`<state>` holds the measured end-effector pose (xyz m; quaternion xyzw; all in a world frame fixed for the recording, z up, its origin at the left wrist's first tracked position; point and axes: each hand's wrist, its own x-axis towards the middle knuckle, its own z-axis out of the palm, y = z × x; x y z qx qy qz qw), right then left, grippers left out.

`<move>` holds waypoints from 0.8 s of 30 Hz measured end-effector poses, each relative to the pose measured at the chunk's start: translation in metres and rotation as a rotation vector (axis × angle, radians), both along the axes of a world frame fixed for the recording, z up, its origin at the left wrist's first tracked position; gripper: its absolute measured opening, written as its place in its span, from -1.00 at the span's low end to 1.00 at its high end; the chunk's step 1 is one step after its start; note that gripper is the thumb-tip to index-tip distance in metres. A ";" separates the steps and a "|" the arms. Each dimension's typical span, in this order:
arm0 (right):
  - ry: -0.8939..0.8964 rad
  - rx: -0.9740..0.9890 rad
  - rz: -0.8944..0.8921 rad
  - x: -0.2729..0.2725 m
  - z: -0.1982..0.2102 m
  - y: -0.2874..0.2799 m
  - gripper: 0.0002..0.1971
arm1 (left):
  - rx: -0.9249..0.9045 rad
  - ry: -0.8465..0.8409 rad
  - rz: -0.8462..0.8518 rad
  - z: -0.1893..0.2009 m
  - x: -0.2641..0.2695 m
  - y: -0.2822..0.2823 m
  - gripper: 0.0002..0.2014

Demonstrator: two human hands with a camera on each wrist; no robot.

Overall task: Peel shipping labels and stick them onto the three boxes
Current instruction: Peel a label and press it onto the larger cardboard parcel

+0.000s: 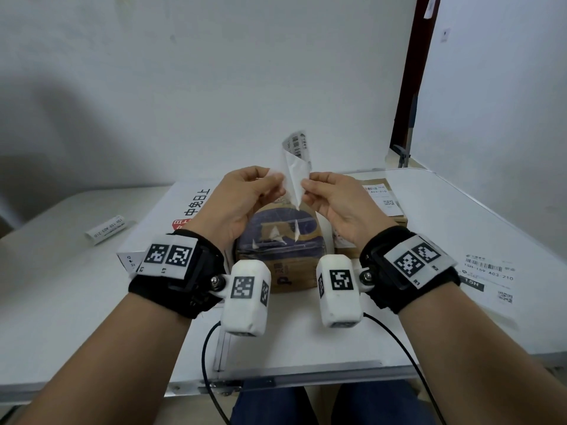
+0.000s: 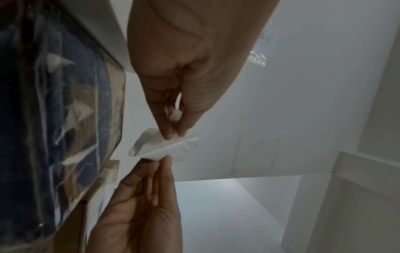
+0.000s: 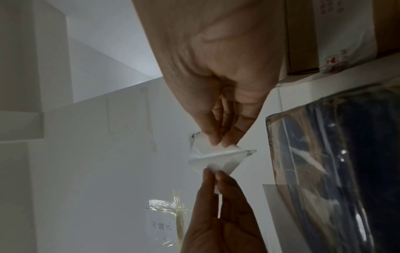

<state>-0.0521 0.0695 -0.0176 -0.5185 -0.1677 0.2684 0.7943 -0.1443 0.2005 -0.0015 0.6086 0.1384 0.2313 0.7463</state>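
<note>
A white shipping label [image 1: 295, 161] stands upright in the air, its printed barcode end curled over at the top. My left hand [image 1: 277, 179] pinches one layer at its lower left and my right hand [image 1: 307, 181] pinches the other at its lower right, and the two layers are parted. I cannot tell which layer is the sticker. In the left wrist view the left hand [image 2: 175, 135] and right hand [image 2: 166, 158] pinch the label [image 2: 151, 145]. Below stand a brown box with blue print [image 1: 282, 240], a flat white box [image 1: 165, 216] and a brown box [image 1: 399, 220] bearing a label.
A loose label sheet [image 1: 487, 276] lies flat on the white table [image 1: 61, 286] at the right. A curled strip of paper [image 1: 106, 230] lies at the left. Black cables [image 1: 205, 363] hang off the near table edge. A white wall rises close behind the boxes.
</note>
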 end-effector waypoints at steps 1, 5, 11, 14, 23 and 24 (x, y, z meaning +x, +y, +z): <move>0.003 -0.013 0.010 0.001 0.000 0.001 -0.82 | 0.004 0.005 0.003 0.000 0.001 0.001 -0.91; -0.006 -0.048 0.017 0.000 0.003 0.004 -0.95 | 0.014 0.002 0.023 0.000 0.002 0.006 -0.89; -0.072 -0.057 0.003 -0.002 0.010 0.009 -0.95 | 0.038 0.005 0.039 0.006 0.002 0.012 -0.88; -0.207 -0.152 -0.076 -0.004 0.012 0.015 -0.90 | 0.177 0.042 0.086 0.006 0.000 0.017 -0.86; -0.218 -0.140 -0.178 0.000 0.011 0.033 -0.87 | 0.331 0.104 0.173 0.006 -0.008 0.036 -0.84; -0.204 -0.132 -0.177 0.000 0.011 0.035 -0.86 | 0.332 0.116 0.182 0.007 -0.009 0.039 -0.84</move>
